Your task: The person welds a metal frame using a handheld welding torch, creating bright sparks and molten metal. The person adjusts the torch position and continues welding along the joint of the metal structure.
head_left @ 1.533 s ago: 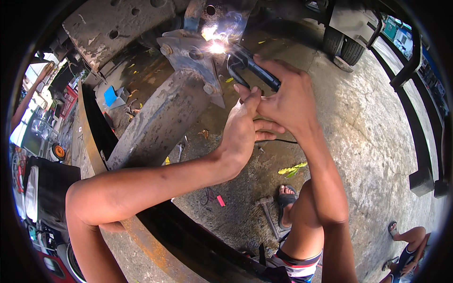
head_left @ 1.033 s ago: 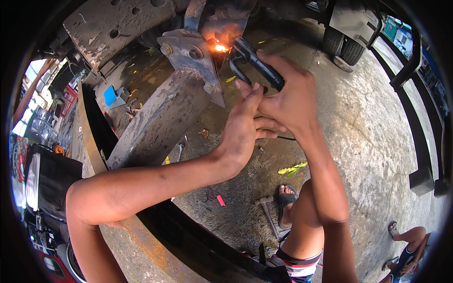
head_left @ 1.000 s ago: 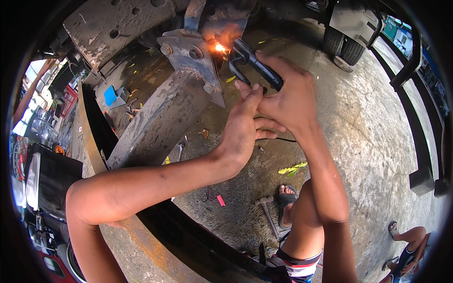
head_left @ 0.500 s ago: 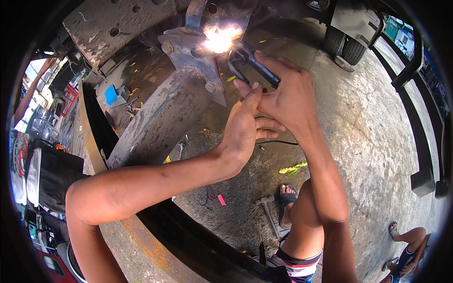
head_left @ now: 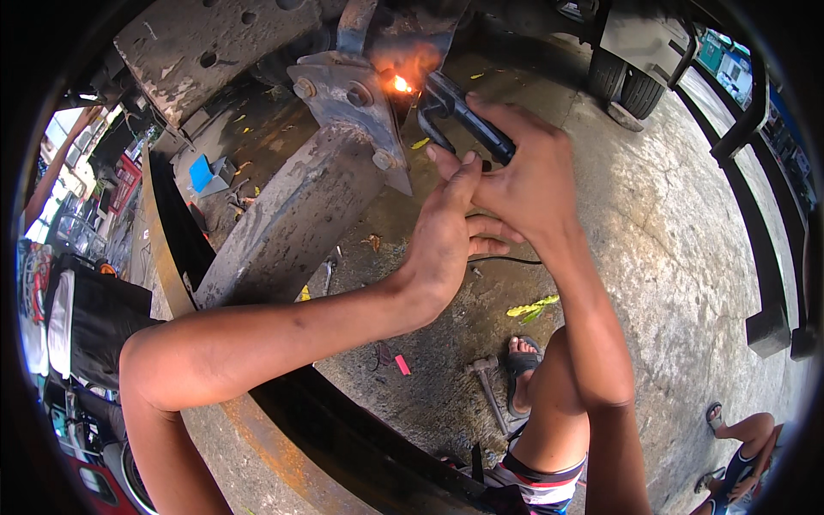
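A black welding electrode holder (head_left: 482, 130) is gripped in my right hand (head_left: 534, 184), its jaw end pointing up toward the metalwork. My left hand (head_left: 436, 245) presses against the right one, its fingers curled under it and partly hidden. Just beyond the holder's tip, a small orange spot (head_left: 401, 83) glows on the steel, with a reddish haze around it. Left of this spot is a bolted steel bracket (head_left: 343, 96), attached to the end of a thick, scuffed metal beam (head_left: 287, 210). The electrode itself cannot be made out.
A rusty-edged steel rail (head_left: 283, 446) curves below my left arm. On the concrete lie a hammer (head_left: 489, 393), a pink block (head_left: 402, 365) and a blue-and-grey object (head_left: 202, 174). Truck wheels (head_left: 631, 86) stand far right; another person (head_left: 747, 459) sits at lower right.
The bright white arc has died down to a small orange glow. The holder's tip has shifted slightly to the right, away from the glowing spot; both hands keep their hold.
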The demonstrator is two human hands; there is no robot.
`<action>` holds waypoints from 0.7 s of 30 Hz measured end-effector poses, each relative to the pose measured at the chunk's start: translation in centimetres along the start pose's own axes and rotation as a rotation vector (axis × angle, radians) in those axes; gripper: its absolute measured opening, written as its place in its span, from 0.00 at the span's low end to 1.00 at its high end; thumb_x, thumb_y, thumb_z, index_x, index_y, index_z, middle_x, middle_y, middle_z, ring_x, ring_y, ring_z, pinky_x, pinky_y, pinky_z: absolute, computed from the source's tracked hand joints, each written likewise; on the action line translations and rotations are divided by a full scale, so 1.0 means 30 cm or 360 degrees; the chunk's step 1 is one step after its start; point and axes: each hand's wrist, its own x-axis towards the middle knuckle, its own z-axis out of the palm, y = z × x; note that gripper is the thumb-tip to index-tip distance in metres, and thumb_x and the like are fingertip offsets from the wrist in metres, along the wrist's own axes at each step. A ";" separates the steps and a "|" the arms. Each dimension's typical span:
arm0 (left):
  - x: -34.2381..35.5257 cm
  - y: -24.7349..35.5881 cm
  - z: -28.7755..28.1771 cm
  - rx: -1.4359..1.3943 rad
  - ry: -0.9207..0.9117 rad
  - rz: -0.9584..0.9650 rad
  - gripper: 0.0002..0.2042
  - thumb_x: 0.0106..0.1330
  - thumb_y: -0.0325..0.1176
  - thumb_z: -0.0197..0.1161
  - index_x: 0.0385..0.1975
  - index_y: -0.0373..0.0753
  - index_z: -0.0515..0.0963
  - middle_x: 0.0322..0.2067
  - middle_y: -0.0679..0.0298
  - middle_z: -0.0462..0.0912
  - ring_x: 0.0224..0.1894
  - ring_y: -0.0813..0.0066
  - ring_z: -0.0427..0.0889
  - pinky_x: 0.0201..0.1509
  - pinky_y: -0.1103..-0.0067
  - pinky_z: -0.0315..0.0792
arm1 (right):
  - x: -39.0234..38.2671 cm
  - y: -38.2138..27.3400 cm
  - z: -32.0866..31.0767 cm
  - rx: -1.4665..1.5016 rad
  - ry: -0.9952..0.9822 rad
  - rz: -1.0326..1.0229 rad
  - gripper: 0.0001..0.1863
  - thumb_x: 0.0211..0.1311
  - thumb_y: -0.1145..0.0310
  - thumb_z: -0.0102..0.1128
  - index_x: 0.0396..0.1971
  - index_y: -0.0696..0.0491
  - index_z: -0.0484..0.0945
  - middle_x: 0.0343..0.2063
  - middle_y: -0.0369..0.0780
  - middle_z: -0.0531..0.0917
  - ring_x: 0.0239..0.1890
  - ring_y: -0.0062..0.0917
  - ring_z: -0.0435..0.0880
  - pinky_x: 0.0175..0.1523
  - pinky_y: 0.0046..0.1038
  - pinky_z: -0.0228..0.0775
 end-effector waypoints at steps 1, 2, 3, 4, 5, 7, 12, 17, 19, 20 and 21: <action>-0.003 0.001 0.001 -0.0004 0.0012 -0.0007 0.37 0.86 0.65 0.33 0.64 0.34 0.73 0.54 0.55 0.83 0.52 0.65 0.86 0.61 0.65 0.76 | 0.000 0.002 0.003 -0.0018 -0.0017 0.0006 0.36 0.48 0.54 0.88 0.54 0.62 0.88 0.43 0.50 0.92 0.46 0.40 0.95 0.52 0.35 0.86; -0.005 0.002 0.002 -0.0009 0.0024 -0.0013 0.36 0.86 0.65 0.33 0.63 0.34 0.73 0.54 0.55 0.83 0.52 0.65 0.86 0.61 0.65 0.76 | 0.000 0.003 0.007 -0.0036 -0.0035 0.0011 0.37 0.48 0.53 0.88 0.54 0.62 0.88 0.43 0.50 0.92 0.45 0.40 0.95 0.52 0.35 0.86; -0.003 0.000 0.000 -0.0014 0.0018 -0.0015 0.37 0.86 0.65 0.33 0.64 0.34 0.72 0.55 0.55 0.83 0.52 0.64 0.86 0.61 0.65 0.76 | 0.000 0.003 0.008 -0.0047 -0.0031 0.0006 0.37 0.48 0.52 0.88 0.54 0.62 0.88 0.43 0.50 0.92 0.45 0.41 0.95 0.52 0.35 0.86; 0.001 -0.002 -0.003 -0.0020 0.0013 -0.0017 0.37 0.86 0.65 0.33 0.64 0.34 0.72 0.55 0.55 0.83 0.53 0.64 0.86 0.61 0.64 0.76 | 0.001 0.004 0.008 -0.0057 -0.0027 0.0001 0.37 0.48 0.52 0.88 0.54 0.62 0.88 0.43 0.50 0.92 0.45 0.41 0.95 0.52 0.35 0.86; 0.002 -0.004 -0.005 -0.0024 0.0009 -0.0019 0.37 0.86 0.65 0.33 0.64 0.34 0.72 0.56 0.55 0.82 0.53 0.64 0.86 0.61 0.64 0.75 | 0.001 0.003 0.009 -0.0066 -0.0024 -0.0004 0.37 0.48 0.52 0.88 0.54 0.62 0.88 0.43 0.50 0.92 0.45 0.41 0.95 0.52 0.36 0.86; -0.001 0.004 0.001 -0.0021 0.0021 -0.0018 0.37 0.86 0.65 0.33 0.65 0.33 0.72 0.57 0.55 0.82 0.53 0.63 0.85 0.62 0.64 0.75 | 0.001 0.005 0.009 -0.0070 -0.0030 0.0004 0.37 0.48 0.52 0.88 0.53 0.62 0.88 0.43 0.50 0.92 0.44 0.42 0.95 0.51 0.36 0.86; -0.003 0.004 0.007 -0.0041 0.0030 -0.0029 0.38 0.85 0.66 0.33 0.67 0.33 0.71 0.58 0.54 0.81 0.54 0.62 0.85 0.62 0.63 0.74 | 0.000 0.006 0.007 -0.0110 -0.0011 -0.0023 0.36 0.48 0.51 0.88 0.53 0.62 0.89 0.43 0.50 0.93 0.44 0.42 0.95 0.50 0.36 0.86; -0.002 0.002 -0.001 -0.0030 0.0003 -0.0026 0.38 0.85 0.66 0.34 0.66 0.34 0.70 0.59 0.54 0.80 0.53 0.63 0.84 0.61 0.64 0.74 | 0.001 0.002 0.007 -0.0117 -0.0020 -0.0009 0.36 0.48 0.51 0.87 0.53 0.61 0.89 0.43 0.50 0.92 0.44 0.43 0.95 0.51 0.37 0.86; 0.001 -0.001 -0.001 -0.0043 0.0003 -0.0013 0.37 0.85 0.66 0.34 0.66 0.34 0.70 0.59 0.54 0.80 0.52 0.64 0.84 0.61 0.64 0.74 | 0.003 -0.002 0.005 -0.0119 -0.0033 0.0007 0.36 0.48 0.51 0.87 0.53 0.61 0.89 0.43 0.50 0.92 0.44 0.44 0.95 0.51 0.37 0.86; 0.003 -0.002 -0.001 -0.0050 0.0004 -0.0006 0.37 0.85 0.66 0.34 0.66 0.34 0.70 0.59 0.55 0.80 0.52 0.64 0.84 0.61 0.64 0.75 | 0.003 -0.003 0.004 -0.0120 -0.0040 0.0015 0.36 0.48 0.51 0.87 0.53 0.61 0.89 0.43 0.49 0.92 0.44 0.44 0.94 0.51 0.37 0.86; 0.003 -0.002 -0.001 -0.0053 0.0000 -0.0007 0.37 0.85 0.66 0.34 0.66 0.34 0.70 0.59 0.55 0.80 0.52 0.64 0.84 0.61 0.64 0.75 | 0.003 0.001 0.006 -0.0123 -0.0033 -0.0002 0.36 0.48 0.51 0.87 0.54 0.60 0.89 0.43 0.49 0.92 0.44 0.44 0.94 0.51 0.37 0.86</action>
